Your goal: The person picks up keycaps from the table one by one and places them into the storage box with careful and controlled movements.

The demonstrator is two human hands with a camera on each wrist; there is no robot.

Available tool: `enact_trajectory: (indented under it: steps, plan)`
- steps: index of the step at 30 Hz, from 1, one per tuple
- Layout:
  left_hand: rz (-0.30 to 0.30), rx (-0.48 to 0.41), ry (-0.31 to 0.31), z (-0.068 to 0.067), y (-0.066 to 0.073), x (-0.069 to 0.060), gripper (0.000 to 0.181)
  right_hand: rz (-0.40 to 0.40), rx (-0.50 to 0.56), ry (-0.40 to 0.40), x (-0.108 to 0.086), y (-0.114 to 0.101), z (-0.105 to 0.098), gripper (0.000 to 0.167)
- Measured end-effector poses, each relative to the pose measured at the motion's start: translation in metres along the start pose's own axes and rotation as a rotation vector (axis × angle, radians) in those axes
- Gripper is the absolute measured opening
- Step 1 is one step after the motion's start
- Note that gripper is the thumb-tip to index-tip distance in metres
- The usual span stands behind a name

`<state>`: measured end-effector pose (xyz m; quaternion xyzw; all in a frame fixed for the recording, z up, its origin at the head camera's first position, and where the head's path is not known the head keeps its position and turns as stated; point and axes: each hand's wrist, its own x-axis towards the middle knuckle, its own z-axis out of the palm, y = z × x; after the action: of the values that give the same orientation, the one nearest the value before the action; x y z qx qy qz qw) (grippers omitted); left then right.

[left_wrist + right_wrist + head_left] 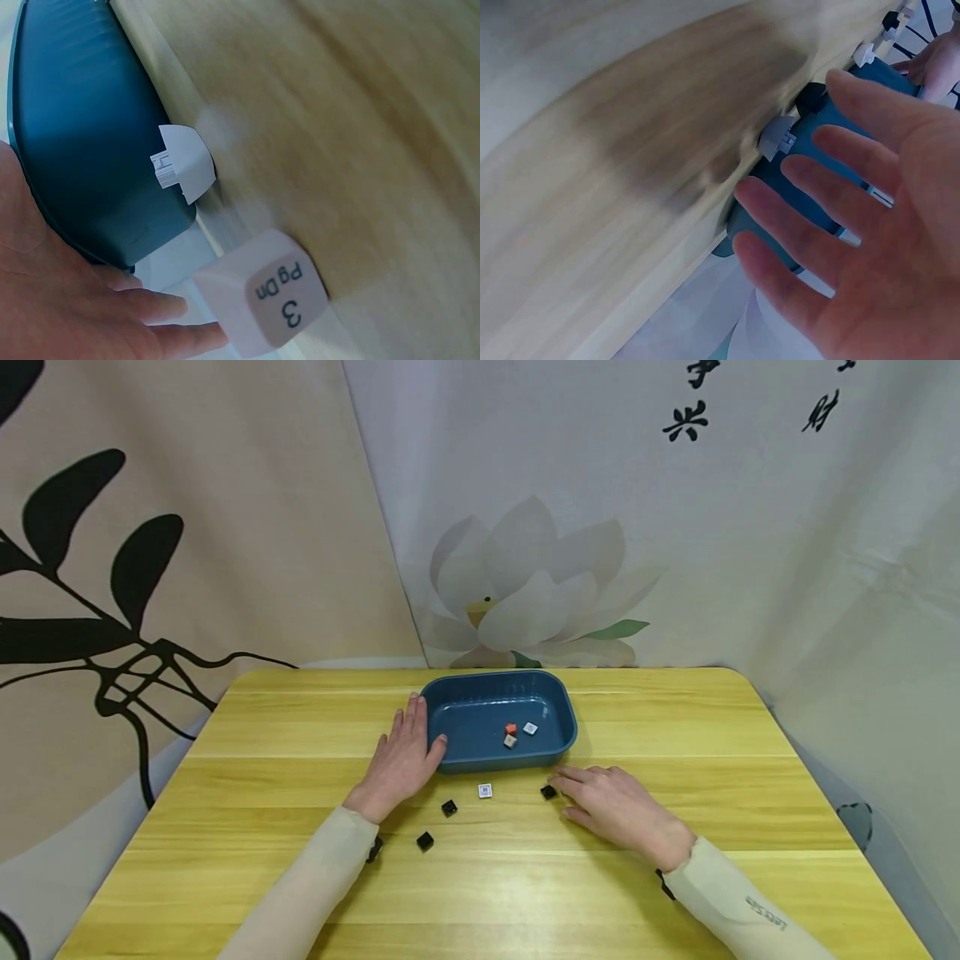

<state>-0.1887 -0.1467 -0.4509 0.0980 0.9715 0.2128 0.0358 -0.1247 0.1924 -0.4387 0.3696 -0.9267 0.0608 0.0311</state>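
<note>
My left hand (pixel 405 752) rests against the left rim of a blue rectangular tray (pixel 558 756), fingers straight. My right hand (pixel 615 802) lies low over the table, fingertips beside a black keycap (pixel 549 792) near the tray's front right corner. In the right wrist view its fingers spread loosely, with a white keycap (pixel 777 138) and a dark one (pixel 811 98) beyond them. Inside the tray sit an orange keycap (pixel 511 728), a white one (pixel 530 728) and a beige one (pixel 510 741). The left wrist view shows a keycap marked 3 PgDn (pixel 274 292).
In front of the tray, a white keycap (pixel 485 791) and two black keycaps, one (pixel 449 808) nearer the tray and another (pixel 425 842) closer to me, lie on the wooden table (pixel 525 893). A printed curtain (pixel 300 527) hangs behind the table's back edge.
</note>
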Motion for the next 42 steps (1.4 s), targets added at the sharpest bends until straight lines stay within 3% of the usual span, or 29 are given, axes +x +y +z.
enact_trajectory:
  steps: [17, 26, 35, 42]
  plan:
    - [0.008, 0.004, 0.006, 0.001, 0.0004, -0.0005, 0.08, 0.066, -0.042, -0.04, -0.0049, 0.0004, -0.0008, 0.034]
    - [0.001, 0.001, -0.004, 0.0009, 0.001, -0.0002, 0.08, 0.056, -0.081, -0.007, -0.0074, 0.001, 0.0022, 0.027]
    - [-0.001, 0.001, -0.011, -0.0003, 0.0019, -0.0013, 0.081, 0.036, -0.08, 0.04, -0.008, 0.0024, 0.004, 0.006]
    - [-0.001, 0.005, -0.01, 0.0001, 0.0014, -0.0008, 0.081, 0.031, -0.094, 0.049, -0.0083, 0.0024, 0.0048, 0.006]
